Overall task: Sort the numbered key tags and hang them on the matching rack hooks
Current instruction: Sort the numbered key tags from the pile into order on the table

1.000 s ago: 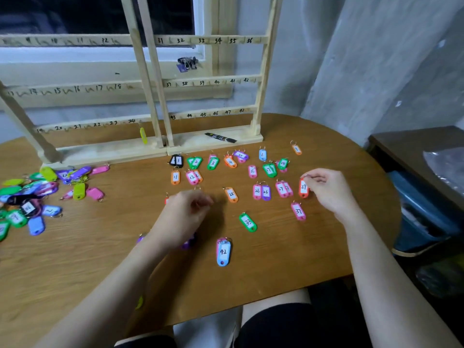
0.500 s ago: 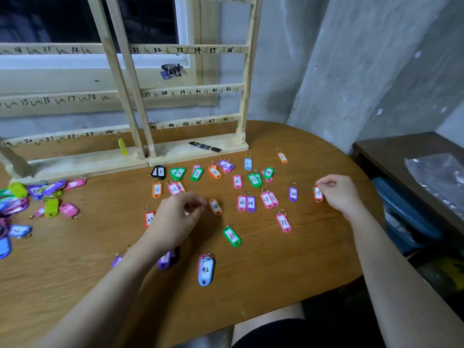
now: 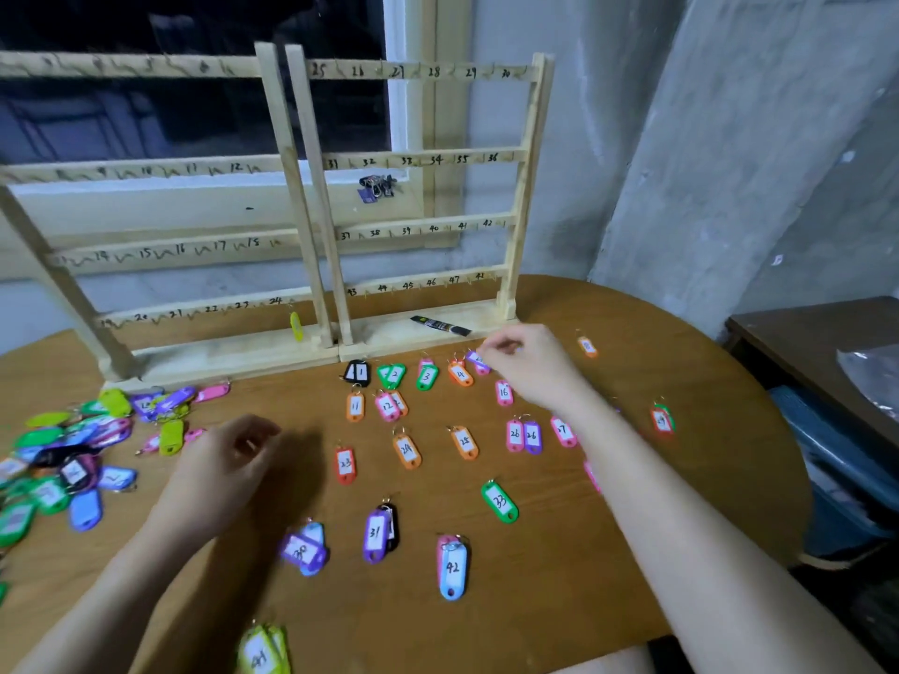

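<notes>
With the right hand pinching a purple key tag in the desk's upper-centre row, and the left hand's grip empty and loosely curled, read its number before slotting it in sequence.

A plain room in a home.
Rough grey wall at upper right, dark window upper left, oval wooden table below.

Both forearms are bare up to the picture's edge, with no sleeve showing on either. The left hand and the right hand wear nothing. At the bottom edge, a bare knee shows beside a strip of dark clothing.
</notes>
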Motion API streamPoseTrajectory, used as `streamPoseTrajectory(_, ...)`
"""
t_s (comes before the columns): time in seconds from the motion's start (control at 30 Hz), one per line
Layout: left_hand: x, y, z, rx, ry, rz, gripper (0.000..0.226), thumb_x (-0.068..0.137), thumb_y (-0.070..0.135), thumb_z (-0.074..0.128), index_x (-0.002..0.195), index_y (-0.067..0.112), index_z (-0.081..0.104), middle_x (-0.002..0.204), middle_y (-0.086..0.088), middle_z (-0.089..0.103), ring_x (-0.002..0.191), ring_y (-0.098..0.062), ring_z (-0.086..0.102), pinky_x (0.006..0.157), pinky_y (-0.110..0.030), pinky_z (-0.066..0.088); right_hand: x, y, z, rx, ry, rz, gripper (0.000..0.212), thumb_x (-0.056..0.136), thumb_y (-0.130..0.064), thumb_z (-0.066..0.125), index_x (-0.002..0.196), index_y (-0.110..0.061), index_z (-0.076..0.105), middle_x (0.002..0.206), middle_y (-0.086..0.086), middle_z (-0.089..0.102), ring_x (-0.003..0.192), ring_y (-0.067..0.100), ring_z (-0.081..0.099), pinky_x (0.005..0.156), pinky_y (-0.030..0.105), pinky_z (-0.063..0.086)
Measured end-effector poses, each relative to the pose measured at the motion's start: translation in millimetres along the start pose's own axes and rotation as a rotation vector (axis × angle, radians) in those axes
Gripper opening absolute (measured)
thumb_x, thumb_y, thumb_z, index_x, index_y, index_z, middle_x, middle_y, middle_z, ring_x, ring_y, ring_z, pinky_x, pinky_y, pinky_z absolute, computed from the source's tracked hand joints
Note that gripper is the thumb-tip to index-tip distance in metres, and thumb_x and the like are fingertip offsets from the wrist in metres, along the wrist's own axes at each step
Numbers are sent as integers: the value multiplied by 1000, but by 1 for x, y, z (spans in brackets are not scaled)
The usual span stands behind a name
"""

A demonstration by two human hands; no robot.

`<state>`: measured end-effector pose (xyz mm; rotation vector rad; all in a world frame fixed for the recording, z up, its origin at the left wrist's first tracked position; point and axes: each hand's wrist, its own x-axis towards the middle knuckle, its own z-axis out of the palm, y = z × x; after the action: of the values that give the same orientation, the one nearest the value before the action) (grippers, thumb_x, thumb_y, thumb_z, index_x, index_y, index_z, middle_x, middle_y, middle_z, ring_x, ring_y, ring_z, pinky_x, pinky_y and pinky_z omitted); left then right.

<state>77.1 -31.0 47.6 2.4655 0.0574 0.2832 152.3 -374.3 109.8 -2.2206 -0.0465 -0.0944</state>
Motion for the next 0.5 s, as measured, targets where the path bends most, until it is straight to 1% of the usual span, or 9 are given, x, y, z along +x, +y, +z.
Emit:
streamPoseTrajectory(0.03, -3, -14, -11, 29, 28, -15, 7, 89, 13, 75, 90, 19, 71, 75, 4, 66, 70, -10, 60, 60, -27, 42, 3, -14, 17, 20, -37, -27, 10, 91, -21, 68, 90, -17, 78, 88, -9, 72, 80, -2, 61, 64, 10, 44)
streamPoseTrajectory(0.13, -17, -61, -46, 94, 91, -98, 12, 86, 11, 78, 86, 20, 71, 80, -4, 70, 71, -19, 62, 62, -33, 42, 8, -54, 70, 28, -166, -121, 11, 92, -21, 66, 90, -18, 76, 89, -7, 72, 83, 2, 63, 71, 20, 46)
streamPoseTrajectory(0.2, -29, -90, -64, 142, 156, -137, 13, 85, 6, 77, 86, 18, 71, 84, -8, 70, 76, -30, 64, 65, -36, 42, 6, -80, 106, 13, -241, -179, 12, 93, -21, 64, 90, -16, 76, 87, -7, 71, 70, -5, 62, 63, 14, 45)
streamPoseTrajectory(0.23, -37, -103, -72, 188, 203, -143, 7, 86, 9, 75, 88, 15, 72, 89, -11, 69, 81, -36, 64, 68, -38, 44, 5, -92, 126, 5, -277, -194, 13, 93, -20, 64, 89, -15, 75, 84, -7, 70, 61, -6, 60, 56, 12, 43)
streamPoseTrajectory(0.27, -43, -117, -78, 252, 235, -153, 7, 88, 17, 71, 92, 12, 74, 95, -14, 68, 87, -39, 63, 73, -41, 46, 1, -103, 148, -6, -308, -211, 13, 92, -19, 64, 86, -16, 75, 80, -6, 70, 59, -4, 59, 54, 14, 44)
streamPoseTrajectory(0.33, -55, -145, -84, 332, 261, -157, 35, 89, 37, 57, 106, 11, 73, 110, -15, 65, 99, -42, 60, 86, -47, 47, -8, -120, 194, -34, -370, -261, 14, 88, -20, 65, 76, -22, 73, 76, -6, 71, 70, 8, 63, 69, 31, 55)
streamPoseTrajectory(0.4, -64, -163, -89, 372, 274, -196, 53, 90, 52, 48, 122, 15, 68, 128, -12, 60, 114, -39, 54, 99, -49, 43, -18, -130, 241, -69, -444, -311, 11, 82, -28, 63, 72, -29, 68, 75, -7, 69, 75, 15, 64, 76, 42, 56)
streamPoseTrajectory(0.47, -69, -169, -90, 385, 278, -235, 62, 91, 60, 43, 136, 21, 59, 141, -8, 54, 126, -35, 47, 107, -49, 37, -28, -139, 276, -163, -500, -360, 6, 85, -30, 63, 88, -32, 68, 92, -7, 63, 87, 18, 63, 81, 39, 54)
streamPoseTrajectory(0.5, -70, -170, -91, 381, 283, -239, 65, 91, 62, 41, 140, 22, 56, 145, -5, 51, 128, -33, 45, 109, -48, 34, -32, -142, 290, -214, -506, -381, 15, 88, -30, 64, 103, -32, 69, 105, -5, 59, 94, 21, 62, 85, 38, 53)
